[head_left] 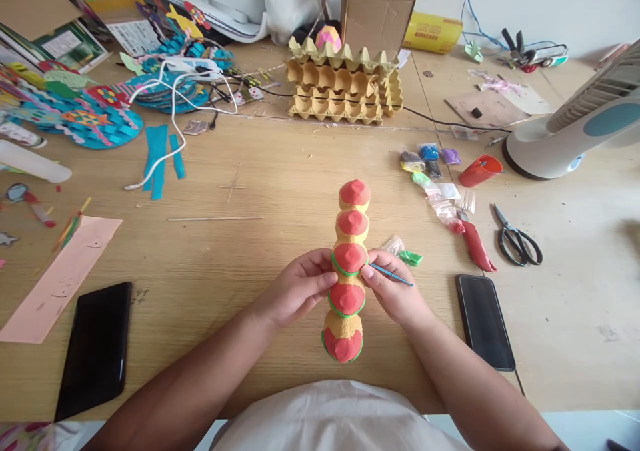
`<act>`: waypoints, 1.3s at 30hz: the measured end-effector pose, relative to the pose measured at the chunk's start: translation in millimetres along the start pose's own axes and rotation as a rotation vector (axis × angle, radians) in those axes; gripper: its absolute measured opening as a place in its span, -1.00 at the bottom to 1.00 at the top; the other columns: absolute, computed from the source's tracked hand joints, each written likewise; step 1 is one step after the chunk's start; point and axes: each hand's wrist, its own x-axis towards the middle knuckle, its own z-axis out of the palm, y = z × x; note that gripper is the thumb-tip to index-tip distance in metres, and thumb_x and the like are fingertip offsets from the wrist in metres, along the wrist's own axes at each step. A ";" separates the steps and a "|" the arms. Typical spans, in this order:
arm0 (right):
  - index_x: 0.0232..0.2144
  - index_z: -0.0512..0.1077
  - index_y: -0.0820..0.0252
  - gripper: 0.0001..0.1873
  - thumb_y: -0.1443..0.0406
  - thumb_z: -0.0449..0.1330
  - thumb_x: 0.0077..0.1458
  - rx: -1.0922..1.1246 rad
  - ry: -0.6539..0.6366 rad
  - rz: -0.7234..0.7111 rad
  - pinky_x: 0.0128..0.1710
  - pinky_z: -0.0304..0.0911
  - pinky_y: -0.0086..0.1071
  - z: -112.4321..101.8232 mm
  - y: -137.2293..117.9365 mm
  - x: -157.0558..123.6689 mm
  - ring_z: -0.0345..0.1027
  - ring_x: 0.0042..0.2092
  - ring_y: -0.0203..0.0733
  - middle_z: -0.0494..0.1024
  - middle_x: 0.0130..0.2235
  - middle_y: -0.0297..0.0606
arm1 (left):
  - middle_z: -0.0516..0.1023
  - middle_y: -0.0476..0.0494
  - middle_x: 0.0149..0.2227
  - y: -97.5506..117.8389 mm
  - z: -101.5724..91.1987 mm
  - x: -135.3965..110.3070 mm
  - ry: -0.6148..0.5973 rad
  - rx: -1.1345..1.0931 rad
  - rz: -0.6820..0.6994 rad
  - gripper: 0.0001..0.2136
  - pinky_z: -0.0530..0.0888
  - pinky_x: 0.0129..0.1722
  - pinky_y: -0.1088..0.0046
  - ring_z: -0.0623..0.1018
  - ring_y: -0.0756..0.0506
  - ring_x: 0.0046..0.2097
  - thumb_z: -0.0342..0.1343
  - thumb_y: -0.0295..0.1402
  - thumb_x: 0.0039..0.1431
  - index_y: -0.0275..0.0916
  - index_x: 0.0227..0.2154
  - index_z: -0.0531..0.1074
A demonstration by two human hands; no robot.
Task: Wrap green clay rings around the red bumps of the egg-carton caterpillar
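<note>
A strip of egg-carton cups [349,264], yellow with red-painted tops, stands lengthwise on the wooden table [280,184]. The three nearest cups have green clay rims. My left hand [295,291] grips the strip's left side at the third cup, fingers closed on it. My right hand [395,291] presses on the right side of the same cup and pinches a thin blue tool [397,276]. A bit of green clay [411,258] lies just beyond my right hand.
Black phones lie at the left [95,348] and right [485,321]. Scissors [517,238], a red-handled knife [475,244], clay bags [430,164], a red cup [480,170] and a fan [575,131] are on the right. Stacked egg trays [345,84] and paper crafts [100,111] sit behind.
</note>
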 end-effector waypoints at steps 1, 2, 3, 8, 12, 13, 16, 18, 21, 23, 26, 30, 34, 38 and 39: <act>-0.32 0.55 0.11 -0.71 0.06 0.44 0.12 -0.005 -0.007 -0.003 -0.28 0.31 -0.38 -1.3 -0.1 -0.2 0.33 -0.34 -0.26 0.54 -0.35 -0.34 | 0.64 -0.15 -0.20 0.1 -0.5 -0.1 -0.002 -0.015 -0.023 -0.77 0.54 -0.19 0.40 0.61 -0.09 -0.19 0.45 -0.30 0.06 -0.19 -0.21 0.65; -0.30 0.56 0.11 -0.71 0.04 0.43 0.12 -0.016 -0.013 -0.012 -0.29 0.29 -0.37 -2.6 -0.8 -0.3 0.31 -0.35 -0.26 0.53 -0.36 -0.34 | 0.64 -0.14 -0.20 0.3 -1.1 -0.2 0.003 -0.027 -0.043 -0.77 0.54 -0.20 0.40 0.61 -0.09 -0.20 0.46 -0.31 0.05 -0.18 -0.22 0.65; -0.29 0.56 0.12 -0.69 0.02 0.40 0.15 -0.038 -0.014 -0.027 -0.31 0.26 -0.36 -3.8 -2.2 -0.2 0.28 -0.36 -0.26 0.51 -0.37 -0.34 | 0.64 -0.14 -0.21 0.6 -1.8 -0.2 0.009 -0.036 -0.060 -0.77 0.54 -0.21 0.39 0.61 -0.10 -0.21 0.46 -0.32 0.04 -0.18 -0.22 0.65; -0.21 0.53 0.12 -0.68 0.03 0.15 0.35 -0.160 0.116 -0.170 -0.39 0.10 -0.32 -7.2 -16.4 -0.5 0.16 -0.42 -0.21 0.37 -0.46 -0.35 | 0.63 -0.13 -0.25 1.9 -6.4 2.0 0.048 -0.061 -0.056 -0.79 0.53 -0.26 0.37 0.57 -0.09 -0.28 0.42 -0.32 0.07 -0.16 -0.20 0.66; -0.21 0.40 0.04 -0.83 0.12 0.26 0.27 -0.134 0.058 -0.243 -0.40 0.12 -0.33 -6.3 -25.8 -6.9 0.17 -0.47 -0.24 0.32 -0.46 -0.42 | 0.65 -0.11 -0.26 1.7 -7.2 4.1 0.074 -0.089 -0.051 -0.79 0.51 -0.27 0.39 0.58 -0.09 -0.28 0.42 -0.33 0.06 -0.14 -0.21 0.65; -0.22 0.38 0.03 -0.82 0.12 0.27 0.28 -0.152 0.009 -0.237 -0.41 0.13 -0.33 -5.5 -27.2 -8.8 0.18 -0.47 -0.24 0.33 -0.46 -0.41 | 0.65 -0.11 -0.26 1.5 -6.9 4.3 0.069 -0.090 -0.053 -0.79 0.51 -0.28 0.39 0.59 -0.09 -0.28 0.42 -0.33 0.06 -0.14 -0.21 0.65; -0.25 0.36 0.04 -0.81 0.11 0.24 0.32 -0.233 -0.123 -0.196 -0.43 0.13 -0.35 -2.5 -29.9 -12.9 0.18 -0.45 -0.25 0.32 -0.44 -0.40 | 0.66 -0.13 -0.23 0.9 -5.8 3.8 0.049 -0.084 -0.072 -0.81 0.51 -0.27 0.40 0.60 -0.10 -0.26 0.40 -0.33 0.09 -0.17 -0.20 0.65; -0.24 0.35 0.05 -0.83 0.13 0.21 0.35 -0.252 -0.197 -0.181 -0.43 0.11 -0.37 -1.2 -30.2 -13.9 0.15 -0.44 -0.27 0.30 -0.41 -0.39 | 0.66 -0.15 -0.19 0.6 -5.5 2.9 0.043 -0.085 -0.088 -0.81 0.53 -0.24 0.38 0.61 -0.11 -0.23 0.39 -0.33 0.10 -0.18 -0.19 0.65; -0.20 0.35 0.06 -0.88 0.18 0.17 0.39 -0.258 -0.264 -0.176 -0.42 0.10 -0.39 -1.1 -29.1 -13.1 0.13 -0.41 -0.29 0.30 -0.37 -0.38 | 0.66 -0.16 -0.17 0.6 -5.6 1.8 0.038 -0.084 -0.096 -0.81 0.53 -0.20 0.35 0.62 -0.12 -0.20 0.39 -0.32 0.10 -0.17 -0.21 0.65; -0.19 0.34 0.07 -0.87 0.18 0.17 0.39 -0.267 -0.263 -0.177 -0.42 0.11 -0.39 -1.1 -28.2 -11.5 0.14 -0.41 -0.28 0.30 -0.37 -0.38 | 0.65 -0.14 -0.21 1.1 -5.9 1.4 0.028 -0.076 -0.098 -0.82 0.52 -0.21 0.34 0.61 -0.12 -0.22 0.39 -0.29 0.10 -0.16 -0.22 0.65; -0.22 0.35 0.07 -0.82 0.14 0.23 0.35 -0.278 -0.183 -0.190 -0.42 0.15 -0.39 0.0 -28.6 -8.3 0.21 -0.41 -0.27 0.36 -0.39 -0.37 | 0.64 -0.12 -0.26 2.5 -6.2 1.2 -0.005 -0.079 -0.100 -0.82 0.51 -0.25 0.31 0.60 -0.12 -0.26 0.40 -0.26 0.10 -0.13 -0.22 0.65; -0.35 0.43 0.11 -0.78 0.16 0.34 0.26 -0.333 -0.015 -0.236 -0.46 0.18 -0.39 1.5 -31.9 -5.8 0.23 -0.42 -0.27 0.42 -0.40 -0.32 | 0.62 -0.12 -0.28 4.4 -6.9 0.6 -0.025 -0.086 -0.106 -0.82 0.52 -0.25 0.30 0.57 -0.12 -0.28 0.39 -0.27 0.10 -0.12 -0.21 0.66; -0.39 0.47 0.11 -0.76 0.14 0.38 0.20 -0.293 -0.010 -0.268 -0.47 0.21 -0.38 2.2 -33.5 -6.6 0.26 -0.42 -0.25 0.45 -0.42 -0.30 | 0.64 -0.12 -0.25 3.7 -7.7 -0.5 0.011 -0.103 -0.111 -0.82 0.52 -0.24 0.38 0.58 -0.08 -0.27 0.39 -0.32 0.10 -0.16 -0.21 0.65; -0.39 0.49 0.12 -0.78 0.16 0.40 0.18 -0.299 -0.028 -0.252 -0.44 0.28 -0.38 4.2 -32.4 -5.9 0.31 -0.41 -0.25 0.47 -0.42 -0.31 | 0.67 -0.12 -0.19 1.6 -8.2 -1.7 -0.012 -0.107 -0.115 -0.81 0.53 -0.18 0.41 0.61 -0.08 -0.21 0.37 -0.35 0.13 -0.20 -0.18 0.65; -0.39 0.49 0.12 -0.77 0.15 0.40 0.18 -0.302 -0.028 -0.245 -0.44 0.29 -0.38 4.6 -31.9 -5.4 0.32 -0.41 -0.26 0.48 -0.42 -0.31 | 0.67 -0.12 -0.18 1.3 -8.1 -1.9 -0.022 -0.106 -0.119 -0.81 0.53 -0.18 0.40 0.61 -0.08 -0.20 0.37 -0.35 0.14 -0.20 -0.17 0.65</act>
